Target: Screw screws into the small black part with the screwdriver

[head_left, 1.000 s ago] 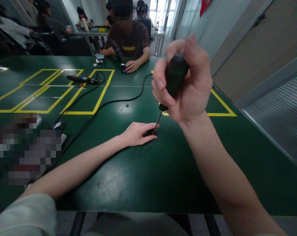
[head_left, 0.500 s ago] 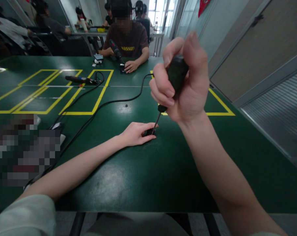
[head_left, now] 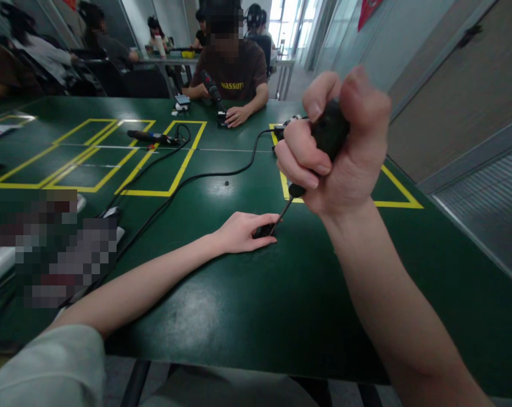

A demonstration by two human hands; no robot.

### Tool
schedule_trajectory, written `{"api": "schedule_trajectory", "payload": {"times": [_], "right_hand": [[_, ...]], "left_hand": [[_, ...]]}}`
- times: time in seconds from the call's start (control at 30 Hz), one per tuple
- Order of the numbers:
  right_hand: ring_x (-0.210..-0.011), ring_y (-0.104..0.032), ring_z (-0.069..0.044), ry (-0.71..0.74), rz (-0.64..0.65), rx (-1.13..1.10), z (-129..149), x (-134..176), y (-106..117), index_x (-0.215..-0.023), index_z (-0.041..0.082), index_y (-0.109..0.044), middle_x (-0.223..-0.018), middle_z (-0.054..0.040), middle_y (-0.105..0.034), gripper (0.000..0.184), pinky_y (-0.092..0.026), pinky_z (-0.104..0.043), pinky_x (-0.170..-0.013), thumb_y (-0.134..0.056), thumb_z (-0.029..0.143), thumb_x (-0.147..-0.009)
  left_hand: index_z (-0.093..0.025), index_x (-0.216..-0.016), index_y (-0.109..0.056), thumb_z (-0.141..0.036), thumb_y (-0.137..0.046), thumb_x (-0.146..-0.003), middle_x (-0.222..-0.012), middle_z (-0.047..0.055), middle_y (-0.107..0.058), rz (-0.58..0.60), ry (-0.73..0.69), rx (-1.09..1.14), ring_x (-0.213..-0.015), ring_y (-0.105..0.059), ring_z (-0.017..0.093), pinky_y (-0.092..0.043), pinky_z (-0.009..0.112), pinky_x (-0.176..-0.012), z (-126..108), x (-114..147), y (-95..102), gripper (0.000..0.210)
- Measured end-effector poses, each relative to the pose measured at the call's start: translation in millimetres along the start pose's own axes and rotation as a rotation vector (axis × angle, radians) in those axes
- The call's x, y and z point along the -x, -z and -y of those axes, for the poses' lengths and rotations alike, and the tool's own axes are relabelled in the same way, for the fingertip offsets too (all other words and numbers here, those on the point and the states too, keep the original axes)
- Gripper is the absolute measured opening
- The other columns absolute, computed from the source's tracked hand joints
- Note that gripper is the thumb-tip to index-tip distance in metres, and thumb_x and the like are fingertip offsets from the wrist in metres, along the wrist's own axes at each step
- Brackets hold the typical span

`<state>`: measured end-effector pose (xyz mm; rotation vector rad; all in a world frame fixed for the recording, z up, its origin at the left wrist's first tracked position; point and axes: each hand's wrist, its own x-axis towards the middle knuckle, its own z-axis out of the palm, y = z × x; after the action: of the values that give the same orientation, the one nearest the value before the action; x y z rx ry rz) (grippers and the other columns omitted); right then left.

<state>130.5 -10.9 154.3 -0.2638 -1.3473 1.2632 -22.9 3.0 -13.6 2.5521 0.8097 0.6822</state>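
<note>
My right hand is wrapped round the dark handle of a screwdriver, raised above the table. Its thin metal shaft slants down to the left, and the tip meets a small black part on the green tabletop. Thumb and fingers of my left hand grip that part from both sides, the hand resting on the table. Much of the part is hidden between the fingers, so its exact kind does not show.
A black cable crosses the green table, marked with yellow tape rectangles. Beyond lies an electric screwdriver. Opposite, a person holds another driver against a small black piece. Blurred-out items lie at the left.
The view has shifted, moving the scene slightly right. My right hand has tipped the screwdriver further to the right, its tip staying at the black part. The left hand keeps its hold.
</note>
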Motion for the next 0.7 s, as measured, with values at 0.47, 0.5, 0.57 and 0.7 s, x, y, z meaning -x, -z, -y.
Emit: {"api": "schedule_trajectory", "payload": {"times": [0.47, 0.5, 0.57, 0.7], "right_hand": [[-0.031, -0.011, -0.005, -0.013, 0.081, -0.095, 2, 4, -1, -0.067, 0.024, -0.046, -0.040, 0.0130, -0.023, 0.041, -0.011, -0.023, -0.031, -0.068, 0.044, -0.095], [-0.031, -0.012, -0.006, -0.009, 0.091, -0.094, 3, 4, -2, -0.068, 0.024, -0.047, -0.040, 0.0131, -0.024, 0.040, -0.011, -0.024, -0.032, -0.069, 0.045, -0.094], [-0.031, -0.015, -0.007, -0.035, 0.118, -0.061, 3, 5, -2, -0.069, 0.025, -0.047, -0.040, 0.0131, -0.027, 0.040, -0.013, -0.024, -0.032, -0.075, 0.043, -0.091], [-0.031, -0.018, -0.007, -0.058, 0.151, -0.056, 5, 5, -1, -0.068, 0.024, -0.046, -0.040, 0.0129, -0.029, 0.041, -0.015, -0.023, -0.033, -0.076, 0.041, -0.091]], "left_hand": [[-0.021, -0.134, -0.063, -0.048, -0.066, -0.099, -0.079, -0.002, -0.073, -0.004, 0.016, 0.012, -0.063, -0.066, 0.013, -0.044, 0.022, -0.060, 0, 0, -0.8, 0.045], [-0.021, -0.134, -0.063, -0.049, -0.066, -0.099, -0.078, -0.002, -0.072, -0.003, 0.017, 0.017, -0.062, -0.066, 0.013, -0.044, 0.022, -0.061, 0, 0, -0.6, 0.045], [-0.021, -0.133, -0.063, -0.049, -0.066, -0.099, -0.077, -0.002, -0.072, -0.004, 0.024, 0.023, -0.062, -0.065, 0.013, -0.044, 0.022, -0.060, -1, 0, -0.4, 0.045], [-0.021, -0.132, -0.064, -0.049, -0.066, -0.098, -0.074, -0.003, -0.070, -0.004, 0.038, 0.038, -0.060, -0.063, 0.013, -0.044, 0.021, -0.061, -2, 0, -0.1, 0.044]]}}
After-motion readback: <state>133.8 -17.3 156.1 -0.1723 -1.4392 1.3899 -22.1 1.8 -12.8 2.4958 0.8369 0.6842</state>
